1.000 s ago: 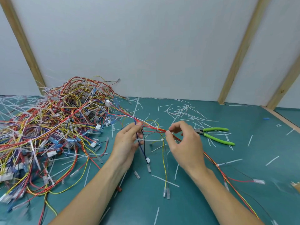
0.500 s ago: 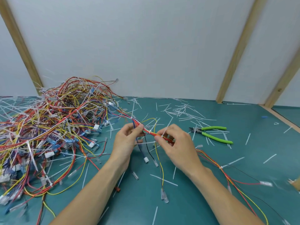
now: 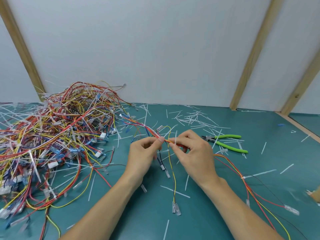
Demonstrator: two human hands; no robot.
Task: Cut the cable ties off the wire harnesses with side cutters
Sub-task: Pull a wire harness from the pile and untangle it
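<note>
Just two hands (image 3: 145,154) (image 3: 194,153), one side cutters (image 3: 225,142).

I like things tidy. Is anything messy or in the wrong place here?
Yes. Cut white plastic strips lie scattered all over the green table, and the wire pile on the left is one big tangle. The cutters lie unused beside the right hand.

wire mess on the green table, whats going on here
A person is working through wire harnesses. Both hands, the left hand and the right hand, pinch one harness just above the table, at a white cable tie still on it. The green-handled side cutters lie untouched to the right. A big pile of harnesses waits on the left, with cut tie scraps scattered about.
</note>
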